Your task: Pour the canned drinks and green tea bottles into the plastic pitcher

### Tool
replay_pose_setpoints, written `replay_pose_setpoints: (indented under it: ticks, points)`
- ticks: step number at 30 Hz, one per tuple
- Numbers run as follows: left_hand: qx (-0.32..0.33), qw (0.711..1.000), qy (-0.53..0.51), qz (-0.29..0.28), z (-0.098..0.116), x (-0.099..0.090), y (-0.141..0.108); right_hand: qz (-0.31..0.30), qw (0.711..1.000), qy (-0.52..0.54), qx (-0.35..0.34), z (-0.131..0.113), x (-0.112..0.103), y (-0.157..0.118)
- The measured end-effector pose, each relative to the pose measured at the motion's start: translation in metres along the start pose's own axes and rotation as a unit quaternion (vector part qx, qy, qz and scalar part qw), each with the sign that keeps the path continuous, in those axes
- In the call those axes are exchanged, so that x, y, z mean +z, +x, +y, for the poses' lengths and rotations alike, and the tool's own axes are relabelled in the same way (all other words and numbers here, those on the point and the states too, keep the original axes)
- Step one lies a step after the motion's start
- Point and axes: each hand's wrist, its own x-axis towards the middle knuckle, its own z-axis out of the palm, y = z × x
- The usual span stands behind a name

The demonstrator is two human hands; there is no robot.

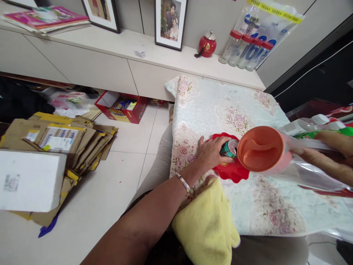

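Over red scalloped tray [237, 176], L hand [211, 151] reaches fwd, fingers curled rnd green metal can [229, 148]; R hand [329, 165] clamped on orange plastic cup [260, 149], cup adj. to can.

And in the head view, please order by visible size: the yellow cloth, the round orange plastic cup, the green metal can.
1. Yellow cloth
2. Round orange plastic cup
3. Green metal can, partly covered by the left hand

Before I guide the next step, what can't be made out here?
Head view:
Green can, left side: covered by the left hand.
Red tray, middle: behind that hand, can and orange cup.
Right hand, wrist: cut off by the right edge.
White box, print: too small.
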Motion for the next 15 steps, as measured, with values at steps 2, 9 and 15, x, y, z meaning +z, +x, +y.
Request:
replay_pose_setpoints:
  ticks: [2,9,15]
  points:
    - [-0.004,1.0,0.002,-0.001,0.0,0.0,0.0,0.004,1.0,-0.002,-0.019,0.003,0.001,0.0]
    - [-0.005,1.0,0.004,-0.004,0.0,0.0,0.0,-0.033,0.999,0.011,0.0,-0.007,-0.009,0.003]
    - [0.0,1.0,0.003,0.001,-0.001,0.001,0.0,-0.05,0.999,0.007,0.014,-0.027,-0.022,0.007]
